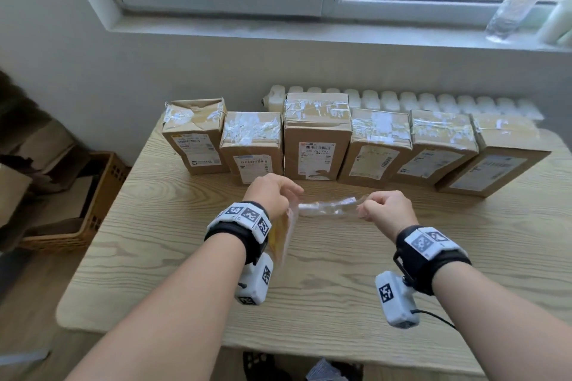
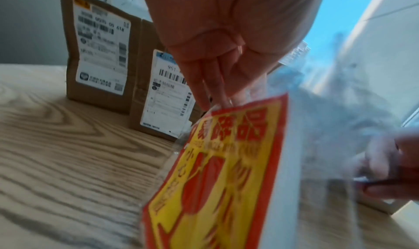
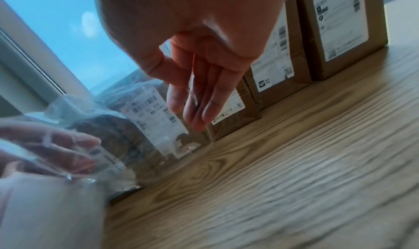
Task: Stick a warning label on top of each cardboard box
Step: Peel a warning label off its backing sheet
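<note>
Several taped cardboard boxes [image 1: 317, 136] stand in a row along the far edge of the wooden table [image 1: 154, 241], shipping labels facing me. In front of them, above the table, my left hand [image 1: 278, 195] pinches the top of a stack of yellow-and-red warning labels [image 2: 222, 172] that hangs down in clear plastic [image 1: 328, 209]. My right hand [image 1: 374, 210] pinches the other end of that plastic, which stretches between the two hands. In the right wrist view the film [image 3: 113, 127] blurs the boxes behind it, and my fingers [image 3: 199, 100] point down.
A white radiator [image 1: 402, 100] runs behind the boxes under the window sill, where a plastic bottle [image 1: 520, 0] stands at the right. A wicker basket [image 1: 93, 195] sits on the floor left of the table. Bare wood lies between me and the boxes.
</note>
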A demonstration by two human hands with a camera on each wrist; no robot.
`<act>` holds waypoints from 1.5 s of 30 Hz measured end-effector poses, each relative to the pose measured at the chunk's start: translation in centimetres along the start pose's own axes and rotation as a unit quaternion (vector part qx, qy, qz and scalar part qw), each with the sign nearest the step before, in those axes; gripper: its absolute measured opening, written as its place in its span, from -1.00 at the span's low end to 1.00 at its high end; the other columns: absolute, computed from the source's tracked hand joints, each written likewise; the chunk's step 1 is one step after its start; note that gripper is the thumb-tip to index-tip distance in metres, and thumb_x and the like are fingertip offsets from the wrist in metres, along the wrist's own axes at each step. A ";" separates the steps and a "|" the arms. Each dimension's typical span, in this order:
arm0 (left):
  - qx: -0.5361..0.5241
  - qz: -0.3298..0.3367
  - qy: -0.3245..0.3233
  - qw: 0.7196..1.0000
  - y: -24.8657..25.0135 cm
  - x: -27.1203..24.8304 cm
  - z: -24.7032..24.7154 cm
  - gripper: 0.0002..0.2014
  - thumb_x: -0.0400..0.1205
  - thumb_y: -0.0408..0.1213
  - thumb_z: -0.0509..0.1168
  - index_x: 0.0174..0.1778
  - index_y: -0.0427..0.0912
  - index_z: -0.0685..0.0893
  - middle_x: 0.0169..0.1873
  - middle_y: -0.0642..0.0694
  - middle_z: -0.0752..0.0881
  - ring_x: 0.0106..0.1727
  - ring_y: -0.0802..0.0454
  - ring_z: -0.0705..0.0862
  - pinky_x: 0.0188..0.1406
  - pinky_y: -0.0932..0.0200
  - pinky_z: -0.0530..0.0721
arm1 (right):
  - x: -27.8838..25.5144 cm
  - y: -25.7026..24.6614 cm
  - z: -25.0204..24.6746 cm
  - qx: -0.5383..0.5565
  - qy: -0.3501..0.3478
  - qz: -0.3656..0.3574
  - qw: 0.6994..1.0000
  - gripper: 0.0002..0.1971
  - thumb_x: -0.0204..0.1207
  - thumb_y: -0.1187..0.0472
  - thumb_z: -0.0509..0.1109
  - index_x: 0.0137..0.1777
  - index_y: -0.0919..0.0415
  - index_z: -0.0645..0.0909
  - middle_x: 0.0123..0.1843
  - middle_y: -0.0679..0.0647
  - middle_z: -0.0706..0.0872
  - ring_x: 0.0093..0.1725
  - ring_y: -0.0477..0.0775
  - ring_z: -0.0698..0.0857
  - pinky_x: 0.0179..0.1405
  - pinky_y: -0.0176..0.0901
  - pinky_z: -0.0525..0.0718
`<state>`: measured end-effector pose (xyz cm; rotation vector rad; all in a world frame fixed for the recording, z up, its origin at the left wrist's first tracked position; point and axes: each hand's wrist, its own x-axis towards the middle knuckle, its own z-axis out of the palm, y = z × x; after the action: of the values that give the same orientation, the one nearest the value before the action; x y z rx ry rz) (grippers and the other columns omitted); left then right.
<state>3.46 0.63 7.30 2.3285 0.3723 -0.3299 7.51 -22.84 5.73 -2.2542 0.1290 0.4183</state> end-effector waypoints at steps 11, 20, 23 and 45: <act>0.147 -0.011 -0.136 0.980 -0.1 0.8 4.7 -0.64 0.49 -0.11 0.44 0.23 0.00 0.72 0.19 0.01 0.74 0.21 0.02 0.69 0.18 0.14 0.66 | 0.4 4.3 -1.6 -0.186 -0.092 0.057 0.977 -0.69 0.55 0.28 0.21 0.03 0.06 0.79 0.18 0.04 0.78 0.19 0.08 0.69 0.22 -0.15 0.61; 0.187 -0.053 -0.112 0.974 -0.5 1.4 7.8 -0.43 0.48 -0.26 0.46 0.43 0.01 0.52 0.44 -0.17 0.48 0.33 -0.14 0.60 0.18 0.06 0.64 | 1.6 6.0 1.2 -0.277 -0.117 0.079 0.950 -0.61 0.52 0.29 0.25 0.32 0.07 0.65 0.24 0.17 0.74 0.21 0.21 0.70 0.19 -0.02 0.67; 0.184 -0.069 -0.121 0.973 -1.7 1.3 8.1 -0.36 0.50 -0.33 0.43 0.51 0.00 0.43 0.38 -0.18 0.52 0.27 -0.15 0.63 0.13 0.07 0.65 | 1.9 5.8 2.8 -0.034 -0.184 0.174 0.967 -0.61 0.58 0.49 0.08 0.38 0.46 0.48 -0.04 0.38 0.76 -0.11 0.29 0.80 -0.15 0.01 0.70; -0.143 -0.170 -0.131 0.966 -8.1 1.2 6.5 -0.84 0.67 -0.29 0.31 -0.23 -0.14 0.67 -0.70 0.13 0.55 -0.53 0.16 0.49 -0.54 0.34 0.56 | 1.1 0.6 11.3 -0.152 -0.337 0.009 0.929 -0.72 0.41 0.02 0.56 -0.34 0.20 0.64 -0.39 0.10 0.70 -0.61 -0.14 0.52 -0.57 -0.29 0.51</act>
<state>0.84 1.69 -2.73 1.9058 0.6440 -0.6953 5.48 -14.66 -1.97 -2.2693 -0.2930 1.2653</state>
